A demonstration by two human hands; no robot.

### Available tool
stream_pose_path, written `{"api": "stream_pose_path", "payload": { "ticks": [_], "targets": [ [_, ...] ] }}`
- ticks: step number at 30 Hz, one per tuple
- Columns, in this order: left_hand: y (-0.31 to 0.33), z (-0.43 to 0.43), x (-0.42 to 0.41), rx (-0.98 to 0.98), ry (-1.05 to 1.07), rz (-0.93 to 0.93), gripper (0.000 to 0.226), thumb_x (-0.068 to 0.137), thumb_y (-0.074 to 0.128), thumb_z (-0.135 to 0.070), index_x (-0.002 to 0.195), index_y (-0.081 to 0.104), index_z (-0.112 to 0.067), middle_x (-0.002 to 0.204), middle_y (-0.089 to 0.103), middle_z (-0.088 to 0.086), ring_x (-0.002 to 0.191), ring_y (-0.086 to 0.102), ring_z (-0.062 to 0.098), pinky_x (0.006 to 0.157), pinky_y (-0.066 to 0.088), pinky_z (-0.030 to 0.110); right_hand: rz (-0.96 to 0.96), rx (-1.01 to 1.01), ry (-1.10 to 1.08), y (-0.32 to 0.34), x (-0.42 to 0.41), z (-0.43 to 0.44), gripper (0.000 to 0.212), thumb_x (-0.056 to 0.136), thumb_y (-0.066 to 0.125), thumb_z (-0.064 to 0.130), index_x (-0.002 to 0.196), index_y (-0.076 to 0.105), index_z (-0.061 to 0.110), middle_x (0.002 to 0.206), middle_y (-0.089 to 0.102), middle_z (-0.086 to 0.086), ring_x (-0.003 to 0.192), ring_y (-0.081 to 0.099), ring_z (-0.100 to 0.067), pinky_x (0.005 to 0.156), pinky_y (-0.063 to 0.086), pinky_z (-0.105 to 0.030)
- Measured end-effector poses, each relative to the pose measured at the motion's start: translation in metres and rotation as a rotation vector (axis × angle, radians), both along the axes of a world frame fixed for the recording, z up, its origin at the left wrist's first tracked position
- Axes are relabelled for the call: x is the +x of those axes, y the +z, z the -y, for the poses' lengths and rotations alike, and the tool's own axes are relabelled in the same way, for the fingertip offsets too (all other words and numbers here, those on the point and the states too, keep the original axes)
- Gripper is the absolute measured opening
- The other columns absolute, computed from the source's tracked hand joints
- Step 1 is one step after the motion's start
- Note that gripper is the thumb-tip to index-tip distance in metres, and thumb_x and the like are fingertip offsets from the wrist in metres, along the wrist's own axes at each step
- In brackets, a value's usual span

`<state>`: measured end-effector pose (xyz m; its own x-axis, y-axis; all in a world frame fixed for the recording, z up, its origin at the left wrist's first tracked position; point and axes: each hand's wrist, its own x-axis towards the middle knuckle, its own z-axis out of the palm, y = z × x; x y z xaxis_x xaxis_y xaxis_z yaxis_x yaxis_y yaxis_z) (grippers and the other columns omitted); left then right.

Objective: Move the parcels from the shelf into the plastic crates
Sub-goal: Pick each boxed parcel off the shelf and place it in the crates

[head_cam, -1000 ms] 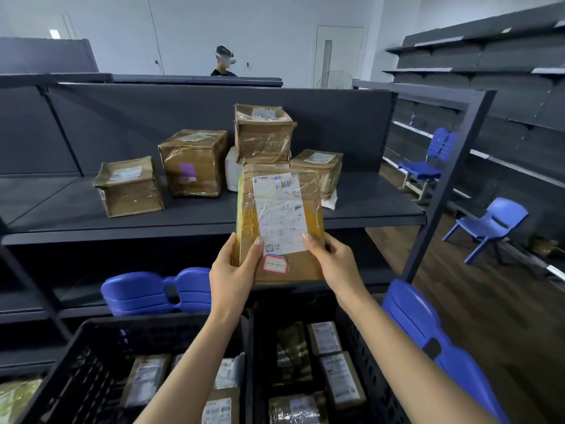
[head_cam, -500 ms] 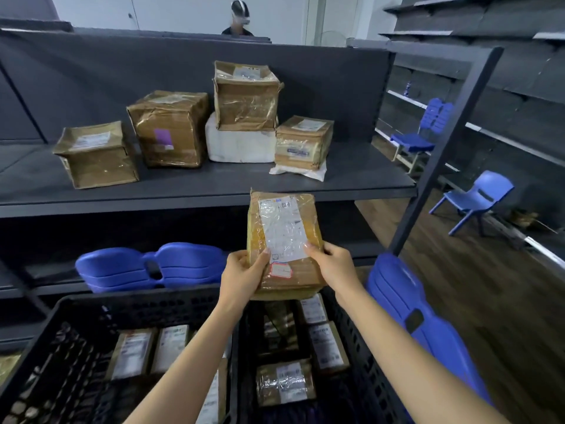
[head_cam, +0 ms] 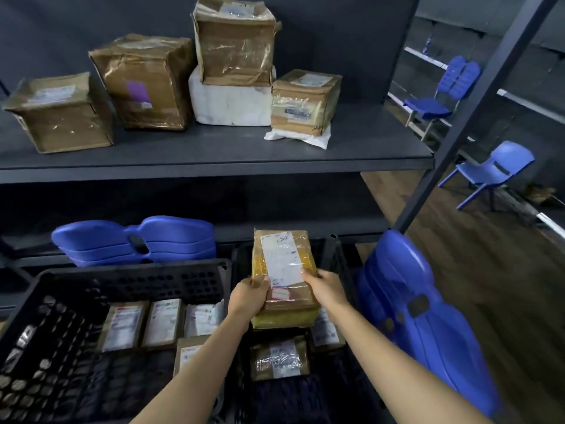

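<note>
Fingers of left hand (head_cam: 248, 296) & right hand (head_cam: 326, 288) clamp brown taped cardboard parcel (head_cam: 282, 270) over black plastic crate (head_cam: 334, 246). Several crated; approx six on grey shelf (head_cam: 214, 156).

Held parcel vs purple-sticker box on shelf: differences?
The held parcel is flat; the purple-sticker box is bulkier, taller. The held parcel is gripped by the left hand and right hand over the right crate; the purple-sticker box rests on the shelf, untouched. The held parcel shows a white shipping label; the purple-sticker box shows a purple one. Both are brown cardboard under glossy tape.
</note>
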<state>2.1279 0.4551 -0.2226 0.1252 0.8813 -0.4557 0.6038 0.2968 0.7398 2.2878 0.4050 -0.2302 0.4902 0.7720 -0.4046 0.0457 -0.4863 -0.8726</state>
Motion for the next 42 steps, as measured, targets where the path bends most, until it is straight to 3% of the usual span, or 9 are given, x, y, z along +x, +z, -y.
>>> {"api": "stream_pose_path", "payload": {
  "ticks": [9, 11, 13, 19, 23, 32, 37, 39, 42],
  "targets": [
    [-0.054, -0.011, 0.016, 0.046, -0.017, -0.098, 0.027, 0.1, 0.043, -0.031, 0.092, 0.056, -0.008, 0.09, 0.058, 0.008, 0.091, 0.058, 0.03, 0.072, 0.039, 0.028, 0.057, -0.069, 0.069, -0.069, 0.005, -0.025, 0.028, 0.09, 0.062, 0.037, 0.109, 0.07, 0.017, 0.101, 0.071, 0.002, 0.096, 0.066, -0.019, 0.089, 0.053, -0.036],
    [-0.072, -0.013, 0.017, 0.038, 0.01, -0.093, 0.031, 0.1, 0.042, -0.031, 0.076, 0.048, -0.011, 0.082, 0.055, 0.005, 0.081, 0.053, 0.027, 0.07, 0.038, 0.028, 0.059, -0.076, 0.098, -0.083, 0.006, -0.028, 0.028, 0.091, 0.059, 0.037, 0.111, 0.067, 0.019, 0.104, 0.069, 0.006, 0.094, 0.064, -0.013, 0.077, 0.052, -0.024],
    [-0.091, -0.016, 0.018, 0.029, 0.032, -0.084, 0.038, 0.1, 0.043, -0.029, 0.066, 0.043, -0.012, 0.074, 0.054, 0.006, 0.075, 0.052, 0.027, 0.068, 0.04, 0.03, 0.09, -0.098, 0.125, -0.095, 0.005, -0.031, 0.027, 0.093, 0.057, 0.037, 0.113, 0.065, 0.02, 0.103, 0.067, 0.009, 0.089, 0.059, -0.009, 0.06, 0.039, -0.01],
    [-0.124, -0.028, 0.015, 0.041, 0.095, -0.106, 0.023, 0.099, 0.044, -0.023, 0.097, 0.056, -0.004, 0.103, 0.066, 0.018, 0.086, 0.059, 0.032, 0.072, 0.044, 0.032, 0.069, -0.12, 0.152, -0.133, -0.004, -0.048, 0.031, 0.093, 0.058, 0.037, 0.116, 0.064, 0.017, 0.111, 0.069, 0.001, 0.099, 0.065, -0.016, 0.089, 0.052, -0.033],
    [-0.138, -0.036, 0.018, 0.058, 0.143, -0.124, 0.026, 0.098, 0.044, -0.017, 0.115, 0.056, -0.001, 0.11, 0.066, 0.017, 0.092, 0.062, 0.032, 0.072, 0.045, 0.032, 0.06, -0.119, 0.162, -0.144, -0.007, -0.06, 0.031, 0.094, 0.056, 0.036, 0.118, 0.063, 0.017, 0.113, 0.068, 0.001, 0.102, 0.064, -0.017, 0.091, 0.051, -0.033],
    [-0.16, -0.046, 0.026, 0.128, 0.132, -0.111, 0.026, 0.096, 0.053, -0.015, 0.116, 0.052, 0.002, 0.115, 0.063, 0.019, 0.105, 0.061, 0.031, 0.075, 0.046, 0.031, 0.105, -0.121, 0.136, -0.17, -0.005, -0.079, 0.033, 0.092, 0.058, 0.038, 0.117, 0.064, 0.018, 0.108, 0.07, 0.0, 0.099, 0.065, -0.018, 0.092, 0.052, -0.037],
    [-0.162, -0.047, 0.029, 0.148, 0.144, -0.087, 0.023, 0.097, 0.05, -0.012, 0.117, 0.052, 0.001, 0.115, 0.062, 0.017, 0.097, 0.059, 0.024, 0.069, 0.041, 0.026, 0.112, -0.096, 0.131, -0.175, -0.006, -0.082, 0.035, 0.093, 0.056, 0.04, 0.117, 0.064, 0.016, 0.11, 0.069, -0.001, 0.1, 0.064, -0.018, 0.087, 0.051, -0.031],
    [-0.164, -0.047, 0.027, 0.205, 0.109, -0.075, 0.032, 0.097, 0.049, -0.009, 0.128, 0.045, 0.0, 0.126, 0.057, 0.017, 0.11, 0.058, 0.026, 0.077, 0.045, 0.027, 0.168, -0.095, 0.18, -0.174, -0.006, -0.081, 0.039, 0.094, 0.053, 0.043, 0.119, 0.062, 0.015, 0.115, 0.067, -0.002, 0.103, 0.062, -0.019, 0.085, 0.048, -0.029],
    [-0.164, -0.036, 0.024, 0.397, -0.021, -0.157, 0.054, 0.099, 0.044, -0.016, 0.148, 0.023, -0.004, 0.153, 0.027, 0.014, 0.137, 0.036, 0.028, 0.103, 0.04, 0.032, 0.288, -0.085, 0.303, -0.174, -0.004, -0.071, 0.055, 0.094, 0.045, 0.053, 0.136, 0.048, 0.018, 0.13, 0.059, -0.001, 0.118, 0.056, -0.02, 0.087, 0.044, -0.027]
  ]
}}
